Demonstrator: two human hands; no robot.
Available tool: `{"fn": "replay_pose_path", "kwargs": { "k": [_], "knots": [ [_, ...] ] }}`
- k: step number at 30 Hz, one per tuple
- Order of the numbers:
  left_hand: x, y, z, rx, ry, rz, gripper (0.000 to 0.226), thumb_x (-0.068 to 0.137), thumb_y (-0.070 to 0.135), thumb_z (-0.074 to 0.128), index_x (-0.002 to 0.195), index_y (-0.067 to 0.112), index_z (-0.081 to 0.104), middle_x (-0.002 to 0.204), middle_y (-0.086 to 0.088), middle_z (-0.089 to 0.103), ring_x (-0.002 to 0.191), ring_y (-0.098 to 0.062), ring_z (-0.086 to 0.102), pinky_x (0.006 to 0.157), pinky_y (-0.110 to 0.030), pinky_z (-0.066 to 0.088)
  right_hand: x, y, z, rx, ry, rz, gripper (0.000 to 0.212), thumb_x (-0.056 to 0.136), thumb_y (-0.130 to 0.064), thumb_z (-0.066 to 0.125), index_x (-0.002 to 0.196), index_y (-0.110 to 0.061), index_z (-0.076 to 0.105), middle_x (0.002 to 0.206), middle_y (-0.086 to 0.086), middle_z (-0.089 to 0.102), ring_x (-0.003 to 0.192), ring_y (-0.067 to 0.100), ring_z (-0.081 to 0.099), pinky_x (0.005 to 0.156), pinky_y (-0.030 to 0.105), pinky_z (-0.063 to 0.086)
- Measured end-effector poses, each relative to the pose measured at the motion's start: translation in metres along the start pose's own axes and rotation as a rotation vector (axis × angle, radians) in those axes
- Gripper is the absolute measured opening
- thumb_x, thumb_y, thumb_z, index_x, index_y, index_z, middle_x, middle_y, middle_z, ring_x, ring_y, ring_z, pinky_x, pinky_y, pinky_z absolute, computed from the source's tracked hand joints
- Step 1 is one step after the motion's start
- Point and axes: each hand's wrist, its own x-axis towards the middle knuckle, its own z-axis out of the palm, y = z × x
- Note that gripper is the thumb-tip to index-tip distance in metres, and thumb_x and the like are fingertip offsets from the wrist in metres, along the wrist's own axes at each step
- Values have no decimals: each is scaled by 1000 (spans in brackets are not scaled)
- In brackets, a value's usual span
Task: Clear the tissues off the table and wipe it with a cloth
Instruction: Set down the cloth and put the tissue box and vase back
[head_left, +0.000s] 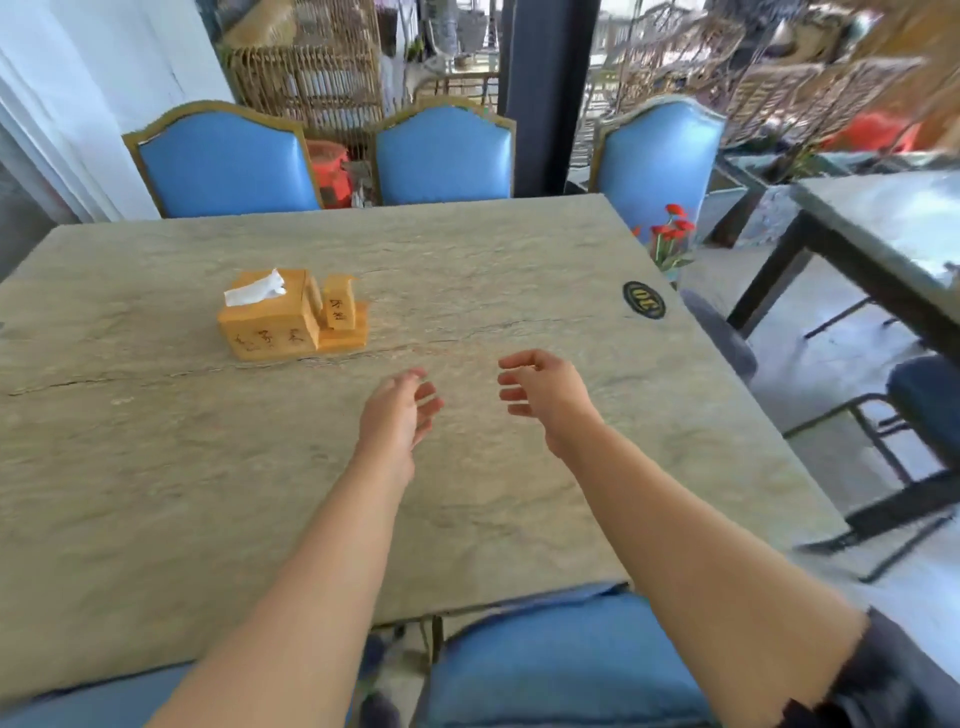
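- My left hand (397, 415) is held out over the pale grey-green stone-patterned table (156, 467), fingers loosely curled and holding nothing.
- My right hand (545, 400) is just beside it, palm turned inward, fingers relaxed and slightly bent, also holding nothing.
- The two hands face each other with a gap of bare tabletop between them; I cannot tell whether either touches the surface.
- A white tissue (254, 290) sticks up out of the slot of a yellow wooden tissue box (270, 322), which stands on the table ahead and to the left of my left hand, well apart from it.
- A smaller yellow wooden holder (340, 312) sits against the right side of that box on a shared base.
- A black oval number plate (644, 300) lies near the table's right edge.
- Three blue padded chairs with gold-trimmed backs (444, 156) stand along the far side.
- Red flowers (672, 228) show just past the right far corner.
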Motion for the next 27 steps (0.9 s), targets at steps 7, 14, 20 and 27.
{"fn": "replay_pose_path", "kwargs": {
  "k": [7, 14, 20, 27],
  "knots": [
    [-97, -29, 122, 66, -176, 64, 22, 98, 16, 43, 86, 23, 61, 81, 5, 62, 56, -4, 61, 56, -22, 39, -56, 23, -166, 16, 102, -7, 27, 93, -3, 41, 85, -18, 62, 84, 5, 64, 74, 20, 59, 71, 34, 50],
    [-131, -45, 215, 183, -275, 122, 26, 98, 13, 40, 88, 23, 62, 87, 2, 64, 69, -10, 61, 61, -23, 42, -71, 42, -280, 94, 211, -15, 22, 95, -4, 43, 96, -12, 64, 88, 6, 65, 72, 17, 59, 68, 30, 52],
    [-115, -63, 301, 228, -317, 139, 27, 97, 12, 40, 85, 24, 61, 84, 3, 64, 69, -10, 60, 60, -22, 42, -42, 61, -350, 112, 235, -16, 20, 93, -8, 47, 94, -16, 65, 91, 6, 69, 76, 18, 63, 74, 34, 56],
    [-57, -91, 403, 207, -289, 117, 25, 96, 10, 40, 89, 22, 62, 84, 2, 64, 71, -10, 60, 62, -23, 43, 52, 67, -412, 45, 190, -29, 21, 93, -8, 47, 93, -19, 65, 86, 3, 70, 78, 19, 64, 77, 34, 55]
  ]
}}
